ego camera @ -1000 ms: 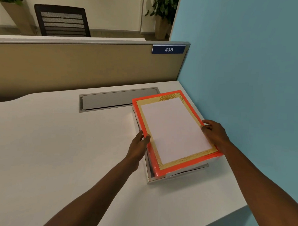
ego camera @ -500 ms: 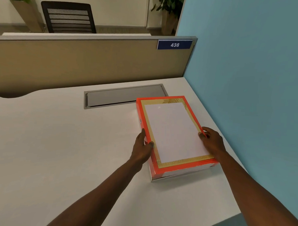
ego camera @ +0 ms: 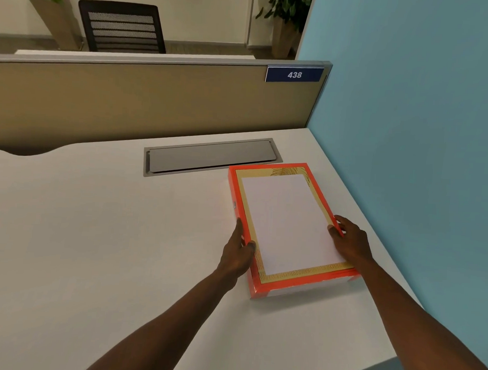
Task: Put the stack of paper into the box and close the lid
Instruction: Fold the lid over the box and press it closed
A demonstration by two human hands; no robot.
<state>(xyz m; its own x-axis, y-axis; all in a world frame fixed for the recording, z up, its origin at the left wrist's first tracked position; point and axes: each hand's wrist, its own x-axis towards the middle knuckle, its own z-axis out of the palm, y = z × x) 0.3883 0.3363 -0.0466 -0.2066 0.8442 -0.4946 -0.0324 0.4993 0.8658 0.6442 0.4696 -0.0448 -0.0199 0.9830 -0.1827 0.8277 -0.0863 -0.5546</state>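
A flat box lies on the white desk (ego camera: 94, 248) near the blue wall. Its orange lid (ego camera: 288, 223), with a gold border and a white centre panel, sits down over the box; only a thin pale strip of the base (ego camera: 302, 292) shows along the near edge. The paper stack is hidden from view. My left hand (ego camera: 238, 250) clasps the lid's left edge, thumb on top. My right hand (ego camera: 349, 238) rests on the lid's right edge, fingers curled over it.
A grey cable-tray flap (ego camera: 210, 156) is set into the desk just behind the box. A tan partition (ego camera: 143, 102) with a "438" label (ego camera: 294, 74) lines the back. The blue wall (ego camera: 421, 136) stands close on the right. The desk's edge runs near right.
The lid, tilted and raised above the base a second ago, has come down flat and squared onto the box. Both hands stayed on its sides.
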